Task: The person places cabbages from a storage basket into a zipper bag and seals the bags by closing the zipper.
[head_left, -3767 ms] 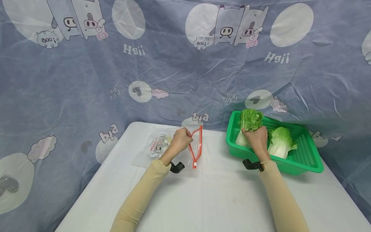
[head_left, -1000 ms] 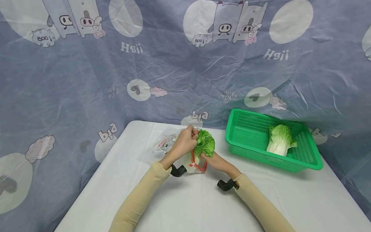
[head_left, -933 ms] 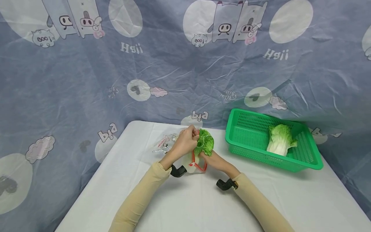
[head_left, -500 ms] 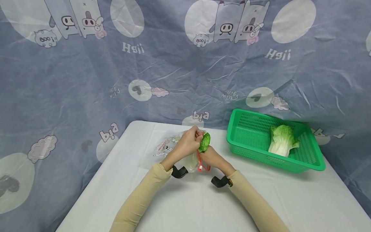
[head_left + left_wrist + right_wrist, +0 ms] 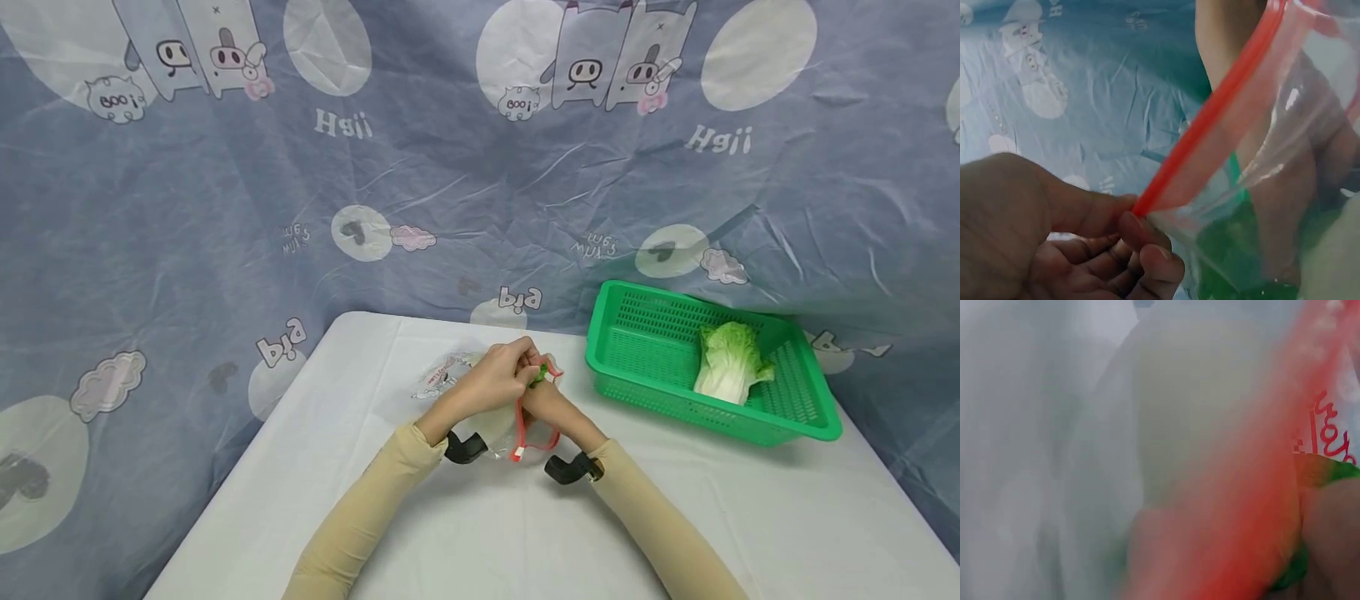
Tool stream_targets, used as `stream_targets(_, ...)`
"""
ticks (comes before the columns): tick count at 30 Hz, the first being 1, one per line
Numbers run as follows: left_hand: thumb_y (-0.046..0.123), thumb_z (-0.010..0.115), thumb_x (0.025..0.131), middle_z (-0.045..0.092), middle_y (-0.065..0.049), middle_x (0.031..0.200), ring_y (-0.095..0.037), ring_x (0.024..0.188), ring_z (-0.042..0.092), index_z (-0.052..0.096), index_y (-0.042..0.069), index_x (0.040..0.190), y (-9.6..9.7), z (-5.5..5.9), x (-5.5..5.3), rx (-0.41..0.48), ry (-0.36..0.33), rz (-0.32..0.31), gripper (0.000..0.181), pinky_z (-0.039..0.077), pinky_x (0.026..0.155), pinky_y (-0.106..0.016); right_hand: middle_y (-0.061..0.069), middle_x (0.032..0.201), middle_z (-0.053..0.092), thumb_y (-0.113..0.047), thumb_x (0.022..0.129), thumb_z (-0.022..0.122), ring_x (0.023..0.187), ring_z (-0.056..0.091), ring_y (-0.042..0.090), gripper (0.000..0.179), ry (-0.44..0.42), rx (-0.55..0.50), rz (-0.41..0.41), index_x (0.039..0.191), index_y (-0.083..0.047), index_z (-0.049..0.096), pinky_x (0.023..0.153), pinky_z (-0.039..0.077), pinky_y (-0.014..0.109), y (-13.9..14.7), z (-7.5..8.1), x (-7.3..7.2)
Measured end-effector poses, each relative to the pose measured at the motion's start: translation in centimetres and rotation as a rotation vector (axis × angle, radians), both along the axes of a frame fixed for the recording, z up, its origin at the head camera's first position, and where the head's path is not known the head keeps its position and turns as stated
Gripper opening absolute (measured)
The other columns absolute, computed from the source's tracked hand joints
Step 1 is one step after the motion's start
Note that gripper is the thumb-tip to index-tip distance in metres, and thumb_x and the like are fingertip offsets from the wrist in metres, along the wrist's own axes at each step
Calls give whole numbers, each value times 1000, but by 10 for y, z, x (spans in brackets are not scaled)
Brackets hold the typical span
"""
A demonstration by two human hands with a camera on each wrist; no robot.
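My left hand (image 5: 491,379) pinches the red zip edge of a clear printed zip bag (image 5: 442,379); the left wrist view shows thumb and fingertips on that red strip (image 5: 1204,131). Through the open mouth reaches my right hand (image 5: 551,406), gripping a napa cabbage. Only a bit of its green leaf (image 5: 538,375) shows between the hands; its pale stem end (image 5: 1204,394) lies inside the bag in the right wrist view. Seen through the plastic, the right hand (image 5: 1285,206) is beside green leaf (image 5: 1225,250). The red zip blurs across the right wrist view.
A green plastic basket (image 5: 637,387) stands at the table's back right, with another napa cabbage (image 5: 727,367) in it. White cloth covers the table (image 5: 480,533). A patterned blue-grey curtain (image 5: 450,167) hangs right behind the table's back edge.
My right hand brought one napa cabbage from the basket to the bag, then pushed it left into the mouth, so its leaves are now mostly hidden. The left hand moved slightly right along with the zip edge.
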State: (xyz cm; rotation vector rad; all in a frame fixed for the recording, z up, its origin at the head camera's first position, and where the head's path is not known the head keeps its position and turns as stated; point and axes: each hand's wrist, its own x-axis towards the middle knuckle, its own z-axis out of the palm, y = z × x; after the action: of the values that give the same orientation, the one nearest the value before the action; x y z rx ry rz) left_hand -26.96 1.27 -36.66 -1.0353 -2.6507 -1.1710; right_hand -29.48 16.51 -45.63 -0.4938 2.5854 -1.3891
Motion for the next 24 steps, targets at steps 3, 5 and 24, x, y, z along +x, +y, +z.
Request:
stream_targets(3,7,54,94,59,1,79,-8,68,52,56,9,90,-1,1,1,-6,-22,14,5,43,63,-19,7,71,66,-41,99,47,59,64,16,47,-142,-19,-101,102,3,63,56,55,32,1,-4,-2)
stream_targets(5,8,55,94,58,0,78,-8,66,51,56,9,90,-2,1,1,3,-46,40,4,42,60,-19,10,74,71,-47,97,49,62,68,18,53,-171,19,-166,98,3,66,61,57,35,1,-3,-3)
stream_targets(24,7,57,93,55,0,74,-10,63,50,55,9,88,-9,0,-7,66,-85,159,5,40,55,-20,11,63,62,-26,88,70,46,59,19,27,134,271,-286,82,-1,59,47,47,29,35,70,24)
